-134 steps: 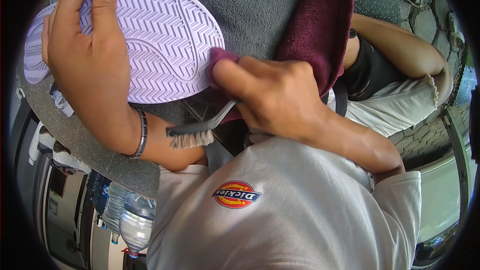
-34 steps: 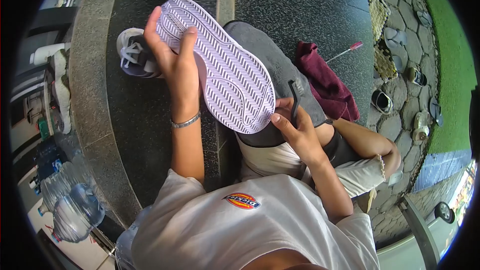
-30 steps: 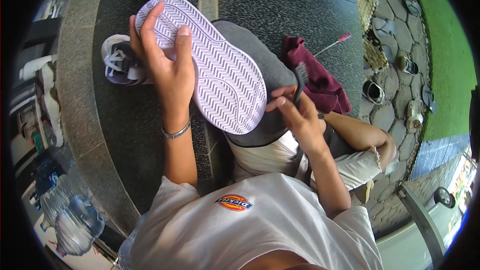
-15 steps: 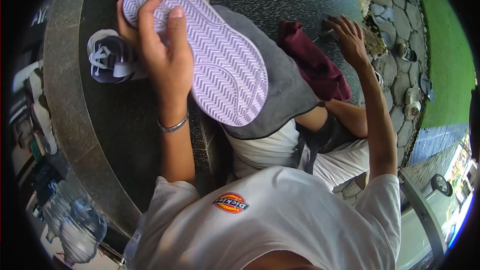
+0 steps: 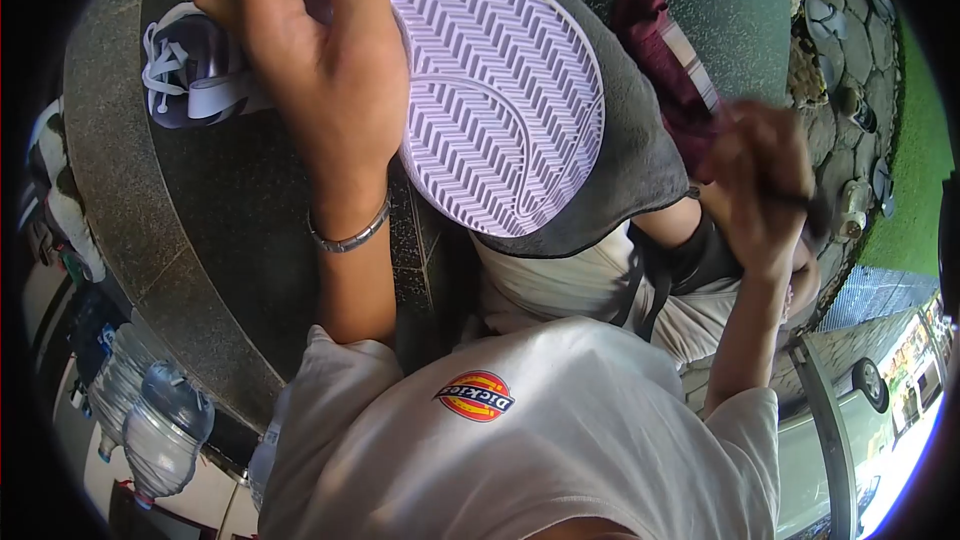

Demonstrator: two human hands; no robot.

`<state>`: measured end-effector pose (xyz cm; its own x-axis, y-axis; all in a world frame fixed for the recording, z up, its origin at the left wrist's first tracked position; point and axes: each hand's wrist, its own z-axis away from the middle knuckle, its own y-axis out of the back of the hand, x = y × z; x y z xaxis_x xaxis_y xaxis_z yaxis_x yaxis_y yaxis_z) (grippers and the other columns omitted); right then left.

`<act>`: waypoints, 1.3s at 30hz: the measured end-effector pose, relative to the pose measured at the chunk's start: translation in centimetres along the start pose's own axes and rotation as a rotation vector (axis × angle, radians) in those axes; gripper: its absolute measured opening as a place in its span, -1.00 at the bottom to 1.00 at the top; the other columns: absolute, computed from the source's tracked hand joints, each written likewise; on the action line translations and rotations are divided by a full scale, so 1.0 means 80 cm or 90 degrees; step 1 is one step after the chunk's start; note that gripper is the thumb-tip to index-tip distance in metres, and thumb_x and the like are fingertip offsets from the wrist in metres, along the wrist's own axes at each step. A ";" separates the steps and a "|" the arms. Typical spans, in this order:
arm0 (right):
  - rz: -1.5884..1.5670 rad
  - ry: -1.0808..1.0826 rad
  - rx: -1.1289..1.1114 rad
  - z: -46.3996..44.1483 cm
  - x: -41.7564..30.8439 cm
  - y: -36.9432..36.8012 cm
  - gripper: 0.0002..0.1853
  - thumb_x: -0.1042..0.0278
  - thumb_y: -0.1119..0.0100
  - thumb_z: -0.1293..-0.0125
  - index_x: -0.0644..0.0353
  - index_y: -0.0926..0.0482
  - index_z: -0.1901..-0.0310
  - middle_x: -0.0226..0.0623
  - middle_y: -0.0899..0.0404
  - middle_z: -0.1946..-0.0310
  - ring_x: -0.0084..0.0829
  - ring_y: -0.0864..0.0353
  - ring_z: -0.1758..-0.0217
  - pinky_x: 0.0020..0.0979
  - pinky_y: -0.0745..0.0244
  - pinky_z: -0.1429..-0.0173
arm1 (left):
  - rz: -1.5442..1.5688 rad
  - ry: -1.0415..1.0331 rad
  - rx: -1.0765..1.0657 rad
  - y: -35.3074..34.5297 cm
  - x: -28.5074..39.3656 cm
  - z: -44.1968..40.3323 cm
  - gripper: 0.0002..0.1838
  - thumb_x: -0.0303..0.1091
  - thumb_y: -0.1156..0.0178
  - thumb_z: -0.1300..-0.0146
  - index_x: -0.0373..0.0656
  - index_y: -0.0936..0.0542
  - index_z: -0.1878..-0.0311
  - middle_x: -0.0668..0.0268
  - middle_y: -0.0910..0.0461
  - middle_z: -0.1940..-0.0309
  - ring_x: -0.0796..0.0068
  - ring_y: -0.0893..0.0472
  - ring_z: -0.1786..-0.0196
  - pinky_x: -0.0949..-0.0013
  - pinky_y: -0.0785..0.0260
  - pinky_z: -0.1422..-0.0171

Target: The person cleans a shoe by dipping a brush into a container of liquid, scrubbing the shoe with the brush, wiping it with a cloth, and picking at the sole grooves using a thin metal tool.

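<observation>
A shoe (image 5: pixel 500 90) is held sole-up over a grey cloth (image 5: pixel 620 130) on my lap, its pale lilac tread facing me. My left hand (image 5: pixel 320 50) grips its narrower part, thumb across the sole. To the right, my right hand (image 5: pixel 760 175) is blurred, with fingers drawn together around something dark that I cannot make out. It is beside the lower end of a maroon cloth (image 5: pixel 665 65), which shows a pale stripe; whether they touch is unclear.
Another shoe (image 5: pixel 190 70) with white laces sits on the dark stone surface (image 5: pixel 220 210) at the left. Large clear bottles (image 5: pixel 165 420) are at the lower left. Several pieces of footwear lie on the stone paving at the right, beside green ground (image 5: pixel 915 160).
The brush has left the grey cloth area beside the shoe. My right hand reached out past the maroon cloth with fingers spread, then came back closer. The maroon cloth now shows its pale stripe.
</observation>
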<state>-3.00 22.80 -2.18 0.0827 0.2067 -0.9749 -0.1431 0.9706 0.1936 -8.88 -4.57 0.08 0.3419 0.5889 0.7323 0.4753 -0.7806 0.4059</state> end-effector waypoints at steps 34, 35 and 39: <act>0.314 0.276 -0.209 -0.020 -0.044 -0.020 -0.66 0.31 -0.35 -0.24 0.14 -0.79 -0.05 -0.42 -0.59 0.54 -0.72 -0.47 0.63 -0.59 -0.18 0.60 | 0.022 -0.008 0.006 -0.008 -0.016 0.003 -0.75 -0.40 -0.07 -0.54 -0.26 -0.59 -0.16 0.26 -0.57 -0.09 0.55 -0.55 -0.09 0.47 -0.35 -0.26; 0.326 0.279 -0.198 -0.018 -0.044 -0.023 -0.67 0.33 -0.36 -0.24 0.13 -0.80 -0.04 -0.43 -0.59 0.54 -0.71 -0.48 0.63 -0.60 -0.20 0.59 | 0.090 -0.005 -0.052 0.009 -0.015 0.003 -0.75 -0.40 -0.06 -0.54 -0.26 -0.59 -0.16 0.26 -0.57 -0.09 0.55 -0.55 -0.08 0.47 -0.35 -0.26; 0.384 0.334 -0.126 -0.007 -0.040 -0.035 -0.72 0.45 -0.38 -0.26 0.08 -0.80 -0.01 -0.42 -0.63 0.53 -0.67 -0.54 0.60 -0.60 -0.32 0.54 | 0.045 -0.006 0.005 -0.009 -0.021 0.003 -0.75 -0.40 -0.05 -0.54 -0.25 -0.58 -0.17 0.26 -0.60 -0.07 0.57 -0.57 -0.04 0.49 -0.39 -0.20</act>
<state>-3.39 19.36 0.30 -0.5292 0.5531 -0.6435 -0.1913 0.6610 0.7256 -9.62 -4.98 -1.54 0.3823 0.5340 0.7541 0.4556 -0.8189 0.3490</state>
